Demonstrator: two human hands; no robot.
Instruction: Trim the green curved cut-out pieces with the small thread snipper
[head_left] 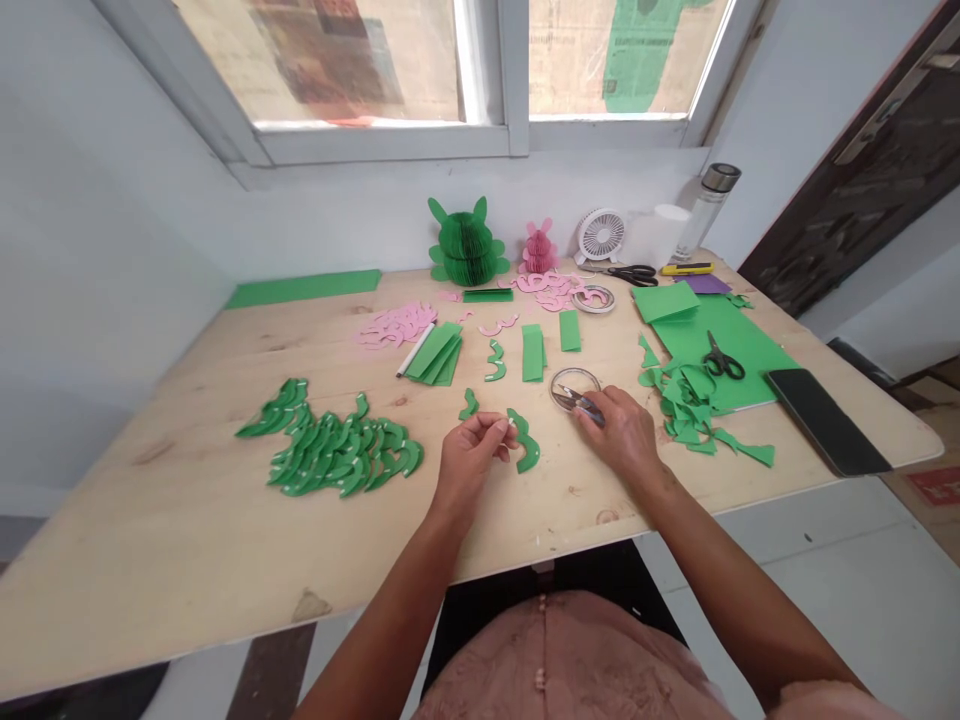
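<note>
Thumb and fingers of my left hand [474, 450] pinch the upper end of a wavy green paper cutout [529, 454], with a small white bit showing at the fingertips. In my right hand [624, 430] is a pair of small thread snips [592, 410], their blades over a roll of tape [553, 388] lying on the table. A smaller green paper piece [468, 404] lies just beyond my left hand. Further left spreads a pile of scalloped green cutouts [341, 455] bearing white tabs. Another wavy green strip with white tabs [495, 362] lies ahead.
Folded green papers [435, 355] and a white pen [415, 350] lie ahead. Pink cutouts [397, 325] sit behind. On the right are green scraps [686, 395], scissors [721, 358] and a phone [825, 420]. Green [469, 250] and pink honeycomb paper figures [539, 250] stand by the wall.
</note>
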